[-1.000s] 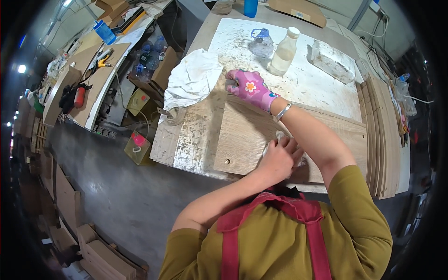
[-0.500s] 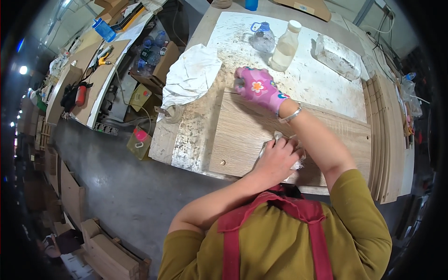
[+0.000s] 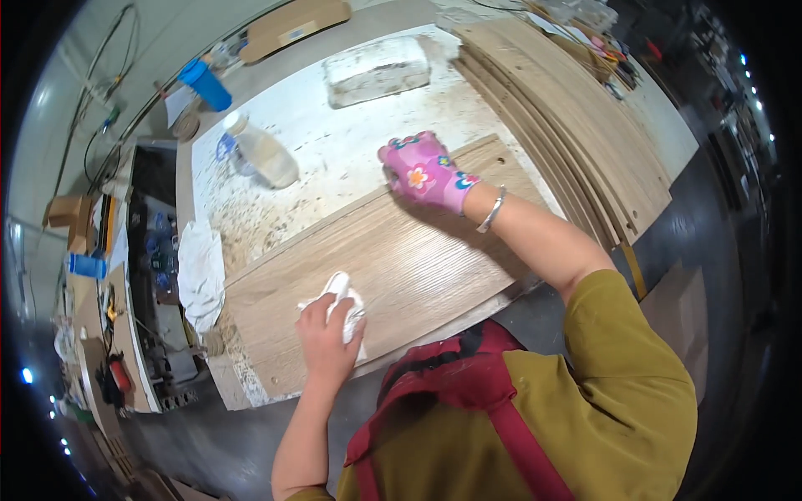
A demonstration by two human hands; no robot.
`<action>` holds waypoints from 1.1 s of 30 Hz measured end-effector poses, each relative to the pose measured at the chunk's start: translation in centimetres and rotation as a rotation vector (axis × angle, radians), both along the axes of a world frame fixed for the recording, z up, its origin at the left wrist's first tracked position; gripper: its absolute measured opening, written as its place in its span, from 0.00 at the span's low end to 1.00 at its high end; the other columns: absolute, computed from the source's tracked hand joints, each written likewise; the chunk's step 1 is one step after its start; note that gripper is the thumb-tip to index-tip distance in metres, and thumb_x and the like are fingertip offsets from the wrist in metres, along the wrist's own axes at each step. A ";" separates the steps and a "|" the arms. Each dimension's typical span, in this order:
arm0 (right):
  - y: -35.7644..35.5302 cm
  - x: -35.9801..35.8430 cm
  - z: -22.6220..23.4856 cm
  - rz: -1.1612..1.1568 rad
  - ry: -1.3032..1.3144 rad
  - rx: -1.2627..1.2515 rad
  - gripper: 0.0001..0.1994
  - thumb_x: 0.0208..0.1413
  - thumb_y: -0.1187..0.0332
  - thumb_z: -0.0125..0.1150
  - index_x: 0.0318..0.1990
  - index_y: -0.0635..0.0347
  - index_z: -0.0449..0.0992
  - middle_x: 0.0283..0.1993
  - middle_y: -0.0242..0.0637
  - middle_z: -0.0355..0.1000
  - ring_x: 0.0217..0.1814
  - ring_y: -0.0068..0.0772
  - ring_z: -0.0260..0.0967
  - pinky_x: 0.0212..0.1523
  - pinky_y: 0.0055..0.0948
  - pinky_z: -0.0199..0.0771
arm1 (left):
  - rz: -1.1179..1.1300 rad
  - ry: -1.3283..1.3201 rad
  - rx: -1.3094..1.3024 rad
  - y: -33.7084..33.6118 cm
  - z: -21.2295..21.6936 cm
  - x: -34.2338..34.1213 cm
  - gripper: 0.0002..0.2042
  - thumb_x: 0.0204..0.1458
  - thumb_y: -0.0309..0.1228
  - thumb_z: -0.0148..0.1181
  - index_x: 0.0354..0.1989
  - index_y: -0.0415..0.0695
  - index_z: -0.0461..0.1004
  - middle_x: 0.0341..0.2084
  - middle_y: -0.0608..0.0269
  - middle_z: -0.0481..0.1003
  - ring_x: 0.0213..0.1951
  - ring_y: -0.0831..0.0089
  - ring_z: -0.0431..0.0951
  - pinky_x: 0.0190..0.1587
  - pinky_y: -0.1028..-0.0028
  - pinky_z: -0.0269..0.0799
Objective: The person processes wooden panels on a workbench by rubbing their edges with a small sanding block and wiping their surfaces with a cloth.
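Observation:
A wood-grain board (image 3: pixel 376 250) lies flat on the worktable, with small round holes near its ends. My left hand (image 3: pixel 328 338), bare, is closed round a crumpled white cloth (image 3: pixel 352 316) and presses it on the board's left part. Over the far edge of the board, towards its right end, is my right hand (image 3: pixel 422 174) in a pink flowered glove. Its fingers are curled in, and what they hold, if anything, is hidden. A bottle with a white cap and cloudy liquid (image 3: pixel 266 154) stands beyond the board, in front of a clear jug with a blue handle (image 3: pixel 227 150).
Wood-grain boards (image 3: pixel 576 125) are stacked at the right. A whitish wrapped block (image 3: pixel 378 71) lies at the back of the stained white tabletop (image 3: pixel 334 142). A white rag (image 3: pixel 200 275) hangs at the left edge, and a blue bottle (image 3: pixel 205 85) stands behind.
My view has swung to the right. My gloved right hand has moved rightward along the board's far edge, and my left hand with the cloth now lies farther left of it.

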State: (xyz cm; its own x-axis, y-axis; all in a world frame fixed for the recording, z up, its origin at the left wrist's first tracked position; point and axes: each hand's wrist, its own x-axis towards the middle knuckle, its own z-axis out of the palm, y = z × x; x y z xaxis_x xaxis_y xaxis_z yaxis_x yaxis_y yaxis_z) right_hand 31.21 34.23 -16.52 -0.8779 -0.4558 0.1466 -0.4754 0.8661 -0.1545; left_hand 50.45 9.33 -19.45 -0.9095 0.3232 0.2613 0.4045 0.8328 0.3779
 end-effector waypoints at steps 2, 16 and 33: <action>4.8 -0.8 -1.7 -0.098 0.060 -0.004 0.07 0.47 0.65 0.56 0.34 0.53 0.71 0.30 0.36 0.74 0.31 0.38 0.73 0.43 0.43 0.66 | 0.014 -0.005 -0.023 0.1 0.0 -0.1 0.18 0.44 0.32 0.65 0.45 0.47 0.72 0.46 0.51 0.68 0.48 0.51 0.66 0.51 0.57 0.60; 18.7 3.9 1.4 -0.282 -0.250 -0.986 0.20 0.54 0.61 0.59 0.50 0.64 0.71 0.42 0.39 0.72 0.46 0.30 0.68 0.50 0.29 0.66 | 0.016 -0.047 0.015 -1.0 0.4 -0.4 0.15 0.46 0.32 0.63 0.43 0.43 0.73 0.43 0.50 0.71 0.46 0.51 0.69 0.49 0.59 0.64; -24.1 22.9 -0.3 0.716 0.028 -0.370 0.19 0.42 0.68 0.64 0.45 0.56 0.69 0.37 0.33 0.70 0.44 0.34 0.70 0.59 0.44 0.55 | 0.165 0.332 -0.163 -15.3 -2.6 -6.6 0.14 0.50 0.41 0.58 0.42 0.50 0.74 0.39 0.60 0.71 0.42 0.59 0.72 0.42 0.60 0.69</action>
State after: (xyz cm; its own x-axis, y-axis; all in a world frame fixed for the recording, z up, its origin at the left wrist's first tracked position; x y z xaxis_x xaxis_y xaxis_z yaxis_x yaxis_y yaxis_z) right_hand 54.07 10.16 -16.81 -0.3851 -0.8240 0.4156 -0.9036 0.2451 -0.3513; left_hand 43.82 -5.99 -22.01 -0.8273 0.2414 0.5073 0.3384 0.9349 0.1070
